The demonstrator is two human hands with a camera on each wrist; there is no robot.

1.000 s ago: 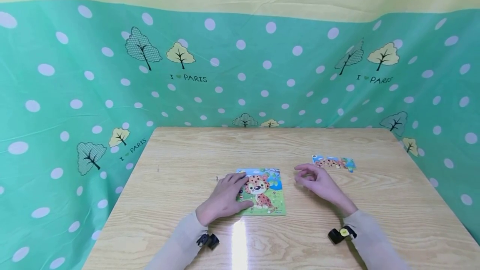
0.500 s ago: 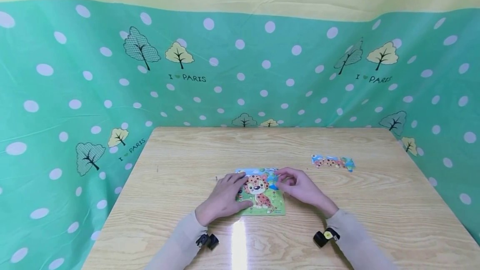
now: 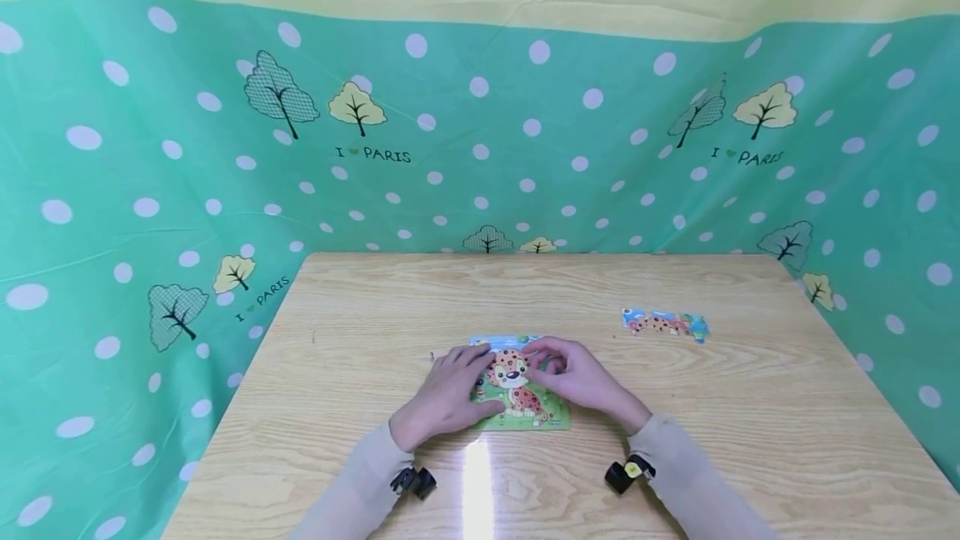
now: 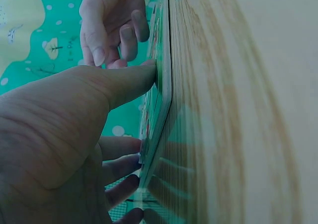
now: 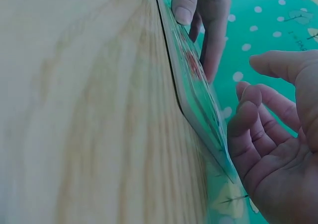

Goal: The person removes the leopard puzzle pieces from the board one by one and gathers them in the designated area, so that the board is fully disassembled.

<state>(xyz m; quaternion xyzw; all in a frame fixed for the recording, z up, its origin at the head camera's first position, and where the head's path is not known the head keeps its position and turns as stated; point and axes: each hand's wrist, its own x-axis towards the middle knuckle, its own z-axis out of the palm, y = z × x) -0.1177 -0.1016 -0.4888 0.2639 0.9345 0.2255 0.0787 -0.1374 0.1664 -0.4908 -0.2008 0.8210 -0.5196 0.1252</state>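
Observation:
A square jigsaw puzzle (image 3: 528,403) with a spotted leopard cub on a green and blue ground lies on the table. My left hand (image 3: 450,394) rests on its left side, thumb near the lower edge and fingers spread toward the upper edge. Over the puzzle's upper right part is my right hand (image 3: 573,372), fingers loosely bent. In the right wrist view, the right hand's thumb (image 5: 278,65) stands apart from its fingers, with nothing seen between them. From the left wrist, the puzzle board (image 4: 161,92) shows edge-on, the left thumb (image 4: 134,80) touching it.
A joined strip of puzzle pieces (image 3: 660,323), blue with leopard spots, lies farther back to the right on the wooden table (image 3: 405,298). A green dotted curtain (image 3: 480,123) hangs behind and at both sides. Light glares on the table (image 3: 478,486) below the puzzle.
My right hand has moved left, from beside the puzzle to above its upper right part. The left hand has stayed on the puzzle, and the strip of pieces has not moved.

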